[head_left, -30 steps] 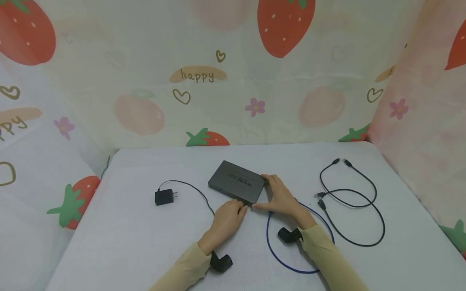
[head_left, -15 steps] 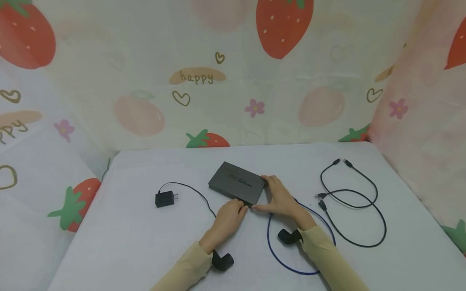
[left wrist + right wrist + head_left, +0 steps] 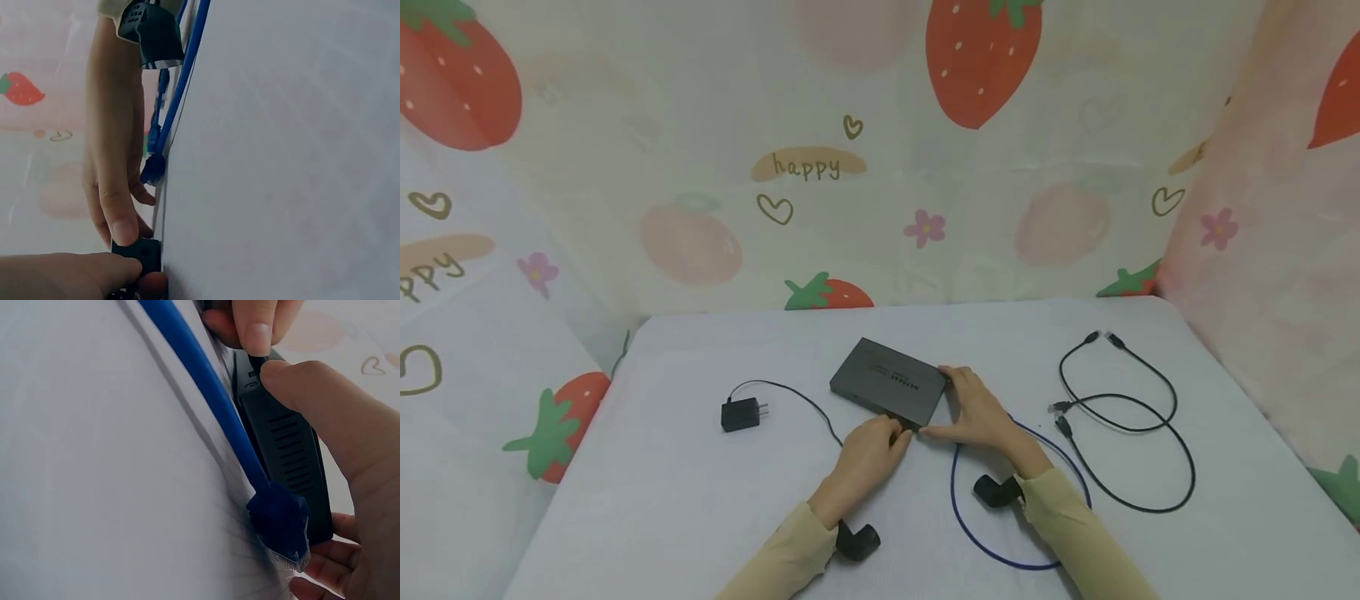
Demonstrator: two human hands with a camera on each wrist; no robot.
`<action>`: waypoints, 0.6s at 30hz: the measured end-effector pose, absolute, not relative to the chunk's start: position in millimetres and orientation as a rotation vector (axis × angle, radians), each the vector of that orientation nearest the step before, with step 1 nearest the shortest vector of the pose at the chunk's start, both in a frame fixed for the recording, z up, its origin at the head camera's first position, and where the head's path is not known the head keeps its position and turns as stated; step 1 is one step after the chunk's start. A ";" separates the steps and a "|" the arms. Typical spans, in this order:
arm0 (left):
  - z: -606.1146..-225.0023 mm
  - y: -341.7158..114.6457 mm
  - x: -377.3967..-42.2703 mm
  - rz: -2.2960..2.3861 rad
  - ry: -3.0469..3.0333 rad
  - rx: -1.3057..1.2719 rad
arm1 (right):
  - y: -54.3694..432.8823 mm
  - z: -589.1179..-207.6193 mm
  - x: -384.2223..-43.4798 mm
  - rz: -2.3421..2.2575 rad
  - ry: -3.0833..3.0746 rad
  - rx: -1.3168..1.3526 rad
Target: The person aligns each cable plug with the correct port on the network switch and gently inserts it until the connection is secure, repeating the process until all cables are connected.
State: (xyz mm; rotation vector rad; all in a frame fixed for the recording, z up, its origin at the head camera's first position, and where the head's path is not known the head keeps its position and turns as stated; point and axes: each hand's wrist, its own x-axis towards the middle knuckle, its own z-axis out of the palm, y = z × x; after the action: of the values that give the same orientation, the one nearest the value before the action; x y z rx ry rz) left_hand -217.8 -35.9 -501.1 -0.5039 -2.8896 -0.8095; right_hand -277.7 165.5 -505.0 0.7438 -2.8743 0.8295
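A dark grey Netgear network switch [image 3: 887, 383] lies flat, turned at an angle, near the middle of the white table. My right hand [image 3: 976, 414] grips its right end, thumb at the near corner and fingers at the far corner. At the near edge my left hand [image 3: 867, 460] pinches a small black plug [image 3: 257, 361], mostly hidden by the fingertips, against the switch's port side. A thin cord [image 3: 805, 396] runs from the black power adapter [image 3: 741, 414] and disappears behind the left hand. The right wrist view shows the switch's vented side [image 3: 287, 447].
A blue network cable [image 3: 992, 557] loops under the right forearm, its clear-tipped connector [image 3: 278, 519] close to the switch. Two black cables [image 3: 1157, 508] lie crossed on the right. Each wrist carries a black camera mount [image 3: 859, 543]. A strawberry-print curtain [image 3: 970, 200] surrounds the table [image 3: 640, 517].
Both hands stay in place on the switch and the plug. The head view has tilted slightly up, so the scene sits a little lower.
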 end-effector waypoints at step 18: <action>-491.4 -54.5 -223.0 -0.682 -2.768 -0.465 | 166.4 -506.0 -275.7 0.858 -2.876 0.730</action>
State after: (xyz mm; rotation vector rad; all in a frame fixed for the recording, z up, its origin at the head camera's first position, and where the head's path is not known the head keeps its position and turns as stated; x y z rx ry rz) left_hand -223.0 -54.5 -491.4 -0.4651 -2.7676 -0.6822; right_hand -275.7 166.4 -506.0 0.7303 -2.8763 0.8578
